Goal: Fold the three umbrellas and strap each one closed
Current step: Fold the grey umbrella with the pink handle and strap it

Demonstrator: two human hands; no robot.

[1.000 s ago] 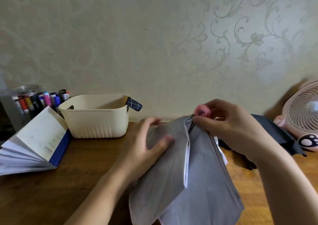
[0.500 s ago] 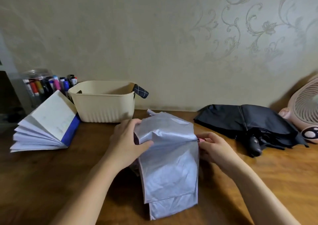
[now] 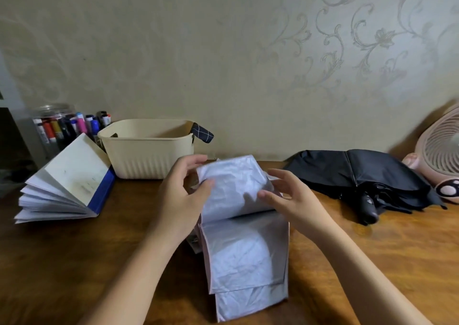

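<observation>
A pale silver-grey umbrella (image 3: 246,255) lies on the wooden table in front of me, its loose canopy panels spread flat toward me. My left hand (image 3: 182,195) grips the upper fold of that canopy from the left, thumb on top. At the right side of the same fold is my right hand (image 3: 289,198), fingers spread and thumb pressing the fabric. A black umbrella (image 3: 357,175) lies loosely collapsed at the back right, its handle (image 3: 367,206) pointing toward me. A dark checked umbrella (image 3: 202,133) pokes out of the cream basket.
The cream basket (image 3: 146,150) stands at the back left against the wall. An open book (image 3: 67,183) with fanned pages lies left of it, with a jar of markers (image 3: 64,125) behind. A pink desk fan (image 3: 439,150) stands at the far right.
The silver umbrella came down from an upright hold onto the table. My right hand left its pink tip and moved onto the canopy fold. My left hand shifted up along the fabric.
</observation>
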